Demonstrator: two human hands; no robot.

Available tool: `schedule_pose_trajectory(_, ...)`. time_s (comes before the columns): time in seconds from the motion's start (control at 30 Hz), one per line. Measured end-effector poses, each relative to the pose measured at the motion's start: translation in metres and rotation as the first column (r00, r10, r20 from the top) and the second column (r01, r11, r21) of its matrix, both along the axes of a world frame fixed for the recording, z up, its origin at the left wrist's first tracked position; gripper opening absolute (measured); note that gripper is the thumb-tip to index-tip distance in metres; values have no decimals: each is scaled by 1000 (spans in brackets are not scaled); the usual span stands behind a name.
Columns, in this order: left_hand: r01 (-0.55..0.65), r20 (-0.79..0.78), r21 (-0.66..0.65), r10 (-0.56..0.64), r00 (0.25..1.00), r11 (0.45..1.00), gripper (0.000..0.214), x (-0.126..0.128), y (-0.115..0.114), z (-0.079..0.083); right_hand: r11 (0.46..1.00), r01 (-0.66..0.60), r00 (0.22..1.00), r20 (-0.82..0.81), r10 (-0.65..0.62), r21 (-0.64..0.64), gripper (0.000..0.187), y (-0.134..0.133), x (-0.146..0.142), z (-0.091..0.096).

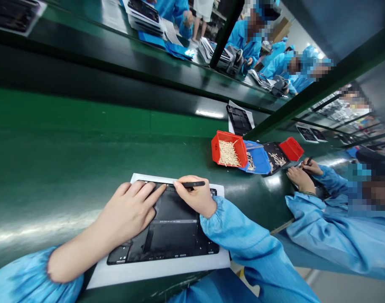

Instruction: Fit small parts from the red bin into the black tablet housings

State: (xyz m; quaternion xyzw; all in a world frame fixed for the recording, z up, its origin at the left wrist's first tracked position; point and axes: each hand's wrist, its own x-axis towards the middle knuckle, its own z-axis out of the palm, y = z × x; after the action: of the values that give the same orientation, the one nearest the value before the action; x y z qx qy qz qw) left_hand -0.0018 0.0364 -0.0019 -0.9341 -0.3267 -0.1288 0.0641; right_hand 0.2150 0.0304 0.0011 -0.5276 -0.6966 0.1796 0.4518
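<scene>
A black flat panel (170, 235) lies on a white sheet (167, 269) on the green belt in front of me. My left hand (129, 210) rests flat on the panel's upper left, fingers stretched out toward its top edge. My right hand (195, 195) is closed on thin black tweezers (192, 184), held level along the panel's top edge. The two hands' fingertips nearly meet there. Both my forearms wear blue sleeves.
A red bin (215, 147) of pale small sticks stands to the right, beside a blue tray (261, 162), a black tray (272, 147) and a second red bin (291, 148). A co-worker's hands (301, 174) work at the right. Another black panel (239, 120) lies farther along the belt.
</scene>
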Motion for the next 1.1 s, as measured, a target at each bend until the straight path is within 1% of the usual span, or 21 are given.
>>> schedule_pose_trajectory(0.13,2,11,14,-2,1000,1000,45,1,0,1,998,-57,997,51,57,-1,16,-1,1,-1)
schedule_pose_trajectory(0.23,-7,11,15,7,1000,1000,46,1,-1,1,992,-128,987,103,125,21,17,-4,2,-2)
schedule_pose_trajectory(0.33,-17,24,26,16,1000,1000,43,0,-2,1,988,-146,981,138,138,50,17,-5,3,-3)
schedule_pose_trajectory(0.43,-25,48,53,22,999,998,39,0,-3,1,988,-146,982,130,139,47,18,-4,3,-5)
schedule_pose_trajectory(0.57,-33,64,75,28,998,997,32,0,-5,2,977,-210,974,88,208,23,16,-2,4,-6)
schedule_pose_trajectory(0.7,-20,78,59,15,997,998,29,-2,-5,3,962,-274,953,137,269,14,14,-3,5,-4)
schedule_pose_trajectory(0.77,-26,97,50,21,995,998,30,-4,-4,2,964,-266,955,136,264,1,15,-3,5,-4)
schedule_pose_trajectory(0.87,-72,117,40,67,991,997,36,-6,-1,1,972,-235,969,71,235,-9,16,-1,3,-6)
schedule_pose_trajectory(0.97,-117,112,30,113,987,993,42,-8,1,-2,967,-252,966,46,253,-28,16,2,1,-8)
schedule_pose_trajectory(1.1,-128,94,0,128,987,992,43,-8,0,-5,957,-288,954,72,290,-39,15,3,1,-7)
